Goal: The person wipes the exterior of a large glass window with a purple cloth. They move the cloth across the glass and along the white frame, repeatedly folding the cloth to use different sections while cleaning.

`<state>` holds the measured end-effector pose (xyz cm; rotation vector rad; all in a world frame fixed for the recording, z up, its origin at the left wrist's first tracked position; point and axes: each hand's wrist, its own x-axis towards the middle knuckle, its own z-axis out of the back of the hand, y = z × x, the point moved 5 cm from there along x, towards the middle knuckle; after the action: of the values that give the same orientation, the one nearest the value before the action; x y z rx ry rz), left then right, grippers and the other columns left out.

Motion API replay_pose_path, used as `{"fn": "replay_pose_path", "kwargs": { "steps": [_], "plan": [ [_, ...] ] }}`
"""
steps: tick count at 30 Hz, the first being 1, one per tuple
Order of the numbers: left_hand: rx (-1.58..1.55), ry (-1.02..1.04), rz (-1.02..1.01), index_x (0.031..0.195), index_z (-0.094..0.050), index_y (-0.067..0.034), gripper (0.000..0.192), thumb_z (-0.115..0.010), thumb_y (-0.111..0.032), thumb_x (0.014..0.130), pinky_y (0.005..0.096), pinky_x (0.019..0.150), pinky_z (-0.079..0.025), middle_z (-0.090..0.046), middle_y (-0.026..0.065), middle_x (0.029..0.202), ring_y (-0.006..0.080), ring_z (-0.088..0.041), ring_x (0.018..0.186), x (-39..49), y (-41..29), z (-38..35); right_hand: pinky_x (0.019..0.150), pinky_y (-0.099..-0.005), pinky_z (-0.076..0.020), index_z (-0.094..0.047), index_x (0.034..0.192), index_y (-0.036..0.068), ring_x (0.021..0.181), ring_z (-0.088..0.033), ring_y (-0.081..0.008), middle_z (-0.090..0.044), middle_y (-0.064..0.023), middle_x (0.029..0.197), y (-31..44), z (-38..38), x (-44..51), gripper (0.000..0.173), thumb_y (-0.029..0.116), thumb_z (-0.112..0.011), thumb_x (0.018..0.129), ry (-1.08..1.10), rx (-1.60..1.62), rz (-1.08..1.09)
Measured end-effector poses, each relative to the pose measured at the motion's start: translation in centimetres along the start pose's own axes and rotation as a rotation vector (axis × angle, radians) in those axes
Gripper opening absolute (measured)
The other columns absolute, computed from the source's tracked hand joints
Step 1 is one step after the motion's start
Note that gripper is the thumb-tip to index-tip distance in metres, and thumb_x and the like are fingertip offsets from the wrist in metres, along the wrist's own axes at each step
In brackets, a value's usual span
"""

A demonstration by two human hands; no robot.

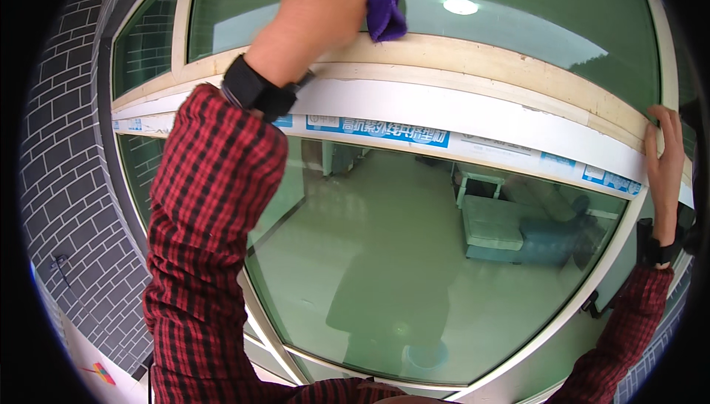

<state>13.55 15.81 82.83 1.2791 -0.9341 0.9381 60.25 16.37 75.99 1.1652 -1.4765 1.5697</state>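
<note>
My left hand (324, 13) is at the top of the picture, closed on a purple cloth (386, 7). The cloth hangs against the lower edge of the upper window pane (516, 10), just above the cream window frame (460, 51). Its upper part and my fingertips are partly cut off by the picture's edge. At the far right, my right hand (664, 146) rests with fingers spread on the upright window frame, with no object seen in it. Both wrists wear black bands, and both sleeves are red and black checked.
A white rail with blue printed film (394, 131) runs below the frame. Under it is a large lower pane (388, 248), through which a sofa (493, 226) shows. A dark brick-patterned wall (72, 143) stands at the left, with a small wall fitting (58, 261).
</note>
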Motion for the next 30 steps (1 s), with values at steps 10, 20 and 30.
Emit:
{"fn": "replay_pose_path", "kwargs": {
  "steps": [10, 20, 30],
  "plan": [
    [-0.583, -0.109, -0.025, 0.148, -0.036, 0.013, 0.07, -0.064, -0.006, 0.087, 0.0479, 0.088, -0.057, -0.059, 0.0358, 0.123, 0.0474, -0.062, 0.11, 1.9, -10.8, 0.2, 0.073, -0.028, -0.0556, -0.057, 0.137, 0.005, 0.084, -0.063, -0.0162, -0.061, -0.0123, 0.12, 21.2, -0.2, 11.3, 0.041, 0.008, -0.065, 0.097, -0.111, 0.904, -0.021],
    [-0.287, -0.181, -0.096, 0.137, -0.06, -0.004, 0.05, -0.07, -0.002, 0.088, 0.0419, 0.105, -0.047, -0.06, 0.0166, 0.136, 0.0367, -0.06, 0.124, -9.2, 1.0, 4.1, 0.079, -0.0373, -0.0575, -0.07, 0.11, 0.016, 0.097, -0.064, -0.0255, -0.062, -0.0053, 0.11, 25.6, -3.2, 13.5, 0.026, 0.028, -0.076, 0.087, -0.085, 0.199, 0.323],
    [-0.002, 0.005, 0.052, 0.154, -0.047, -0.012, 0.068, -0.062, -0.045, 0.096, 0.048, 0.119, -0.037, -0.048, 0.017, 0.152, 0.0376, -0.046, 0.14, -15.0, 10.0, 1.6, 0.093, -0.0366, -0.0533, -0.07, 0.114, 0.006, 0.109, -0.067, -0.0321, -0.064, -0.0123, 0.118, 4.7, -0.5, 5.4, 0.022, 0.016, -0.07, 0.095, 0.046, 0.124, -0.174]
  ]
}}
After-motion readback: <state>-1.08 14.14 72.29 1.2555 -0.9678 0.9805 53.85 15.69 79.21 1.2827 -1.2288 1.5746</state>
